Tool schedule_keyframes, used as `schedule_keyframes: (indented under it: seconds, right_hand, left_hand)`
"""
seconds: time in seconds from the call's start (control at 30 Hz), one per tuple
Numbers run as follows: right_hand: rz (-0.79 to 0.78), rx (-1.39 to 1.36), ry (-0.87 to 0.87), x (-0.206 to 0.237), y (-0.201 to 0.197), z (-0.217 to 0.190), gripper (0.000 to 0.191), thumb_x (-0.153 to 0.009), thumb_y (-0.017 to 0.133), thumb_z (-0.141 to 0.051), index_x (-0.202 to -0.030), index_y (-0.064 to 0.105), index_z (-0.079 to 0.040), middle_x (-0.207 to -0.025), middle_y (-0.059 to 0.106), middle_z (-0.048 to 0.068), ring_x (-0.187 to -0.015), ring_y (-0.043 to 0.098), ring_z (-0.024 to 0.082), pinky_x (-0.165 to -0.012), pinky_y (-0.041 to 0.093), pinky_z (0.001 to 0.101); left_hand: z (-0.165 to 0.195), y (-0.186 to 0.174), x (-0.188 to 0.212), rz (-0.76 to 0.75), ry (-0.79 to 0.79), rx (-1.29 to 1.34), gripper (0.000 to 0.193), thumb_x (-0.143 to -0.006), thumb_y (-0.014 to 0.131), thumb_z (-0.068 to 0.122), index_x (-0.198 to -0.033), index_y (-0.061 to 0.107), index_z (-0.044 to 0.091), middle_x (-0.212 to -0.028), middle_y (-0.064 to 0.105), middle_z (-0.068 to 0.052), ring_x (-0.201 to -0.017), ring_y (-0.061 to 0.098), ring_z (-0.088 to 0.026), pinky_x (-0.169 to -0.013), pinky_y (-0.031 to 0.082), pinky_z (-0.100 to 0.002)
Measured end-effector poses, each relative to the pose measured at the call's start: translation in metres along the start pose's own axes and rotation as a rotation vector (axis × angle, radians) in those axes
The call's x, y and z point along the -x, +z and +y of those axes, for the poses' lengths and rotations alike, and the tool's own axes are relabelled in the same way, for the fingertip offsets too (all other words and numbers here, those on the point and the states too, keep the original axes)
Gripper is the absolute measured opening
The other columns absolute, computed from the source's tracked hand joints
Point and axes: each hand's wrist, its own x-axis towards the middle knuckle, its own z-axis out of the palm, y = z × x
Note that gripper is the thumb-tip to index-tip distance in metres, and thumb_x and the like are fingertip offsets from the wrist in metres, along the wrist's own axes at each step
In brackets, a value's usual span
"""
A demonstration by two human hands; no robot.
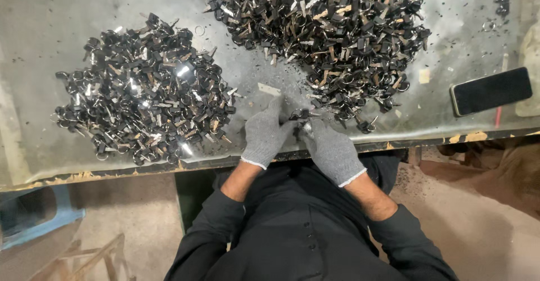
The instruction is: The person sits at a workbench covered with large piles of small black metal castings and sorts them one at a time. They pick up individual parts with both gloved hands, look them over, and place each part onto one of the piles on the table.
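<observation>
Both my hands wear grey knit gloves and meet at the near edge of a glass-topped table (50, 28). My left hand (265, 135) and my right hand (331, 149) pinch a small black-headed key (302, 115) between their fingertips. A large heap of black-headed keys with rings (332, 28) lies just beyond the hands, at the top centre. A second heap of similar keys (146, 90) lies to the left of my left hand.
A black phone (491, 91) lies face up on the table at the right. A small metal blade-like piece (269, 89) lies between the heaps. A blue stool (34, 219) and a wooden frame (84, 258) stand on the floor at lower left.
</observation>
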Motion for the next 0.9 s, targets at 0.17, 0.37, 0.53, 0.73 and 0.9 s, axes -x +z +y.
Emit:
schedule_keyframes:
  seconds: [0.17, 0.37, 0.53, 0.73, 0.9]
  right_hand:
    - [-0.029, 0.025, -0.073, -0.012, 0.014, 0.013, 0.035, -0.093, 0.068, -0.027, -0.110, 0.057, 0.001, -0.078, 0.069, 0.021, -0.075, 0.072, 0.041, -0.065, 0.057, 0.0516]
    - [-0.099, 0.316, 0.060, -0.011, 0.027, -0.002, 0.013, -0.097, 0.057, -0.011, -0.106, 0.058, -0.002, -0.080, 0.071, 0.020, -0.067, 0.074, 0.037, -0.056, 0.059, 0.0463]
    - [-0.173, 0.347, 0.108, 0.003, 0.028, 0.014, 0.015, -0.095, 0.056, -0.009, -0.106, 0.058, 0.000, -0.075, 0.072, 0.022, -0.068, 0.074, 0.038, -0.059, 0.059, 0.0477]
    - [-0.201, 0.087, -0.060, 0.016, 0.008, 0.034, 0.035, -0.096, 0.060, -0.021, -0.112, 0.051, 0.008, -0.072, 0.070, 0.024, -0.067, 0.072, 0.042, -0.059, 0.056, 0.0503]
    - [-0.152, -0.060, -0.017, 0.030, -0.010, 0.034, 0.034, -0.095, 0.063, -0.024, -0.113, 0.054, 0.004, -0.073, 0.069, 0.023, -0.070, 0.071, 0.042, -0.059, 0.056, 0.0503]
  left_hand:
    - [-0.015, 0.010, 0.008, 0.255, 0.379, 0.101, 0.018, -0.084, 0.074, 0.019, -0.101, 0.072, 0.013, -0.093, 0.073, -0.009, -0.086, 0.071, -0.032, -0.073, 0.054, -0.045]
    - [-0.025, 0.022, 0.007, 0.268, 0.539, -0.062, 0.019, -0.087, 0.068, 0.013, -0.104, 0.066, 0.006, -0.090, 0.067, -0.013, -0.086, 0.066, -0.034, -0.076, 0.052, -0.046]
    - [-0.013, 0.045, 0.012, 0.242, 0.631, -0.165, 0.019, -0.088, 0.063, 0.007, -0.106, 0.063, 0.004, -0.092, 0.066, -0.014, -0.087, 0.066, -0.033, -0.080, 0.052, -0.044]
    - [-0.003, 0.032, 0.024, 0.073, 0.246, 0.037, 0.035, -0.084, 0.074, 0.019, -0.114, 0.064, 0.006, -0.084, 0.070, -0.015, -0.080, 0.068, -0.037, -0.069, 0.052, -0.049]
    - [0.003, 0.028, 0.036, 0.269, 0.433, 0.020, 0.023, -0.086, 0.074, 0.021, -0.106, 0.068, 0.013, -0.088, 0.072, -0.010, -0.082, 0.070, -0.032, -0.070, 0.053, -0.046]
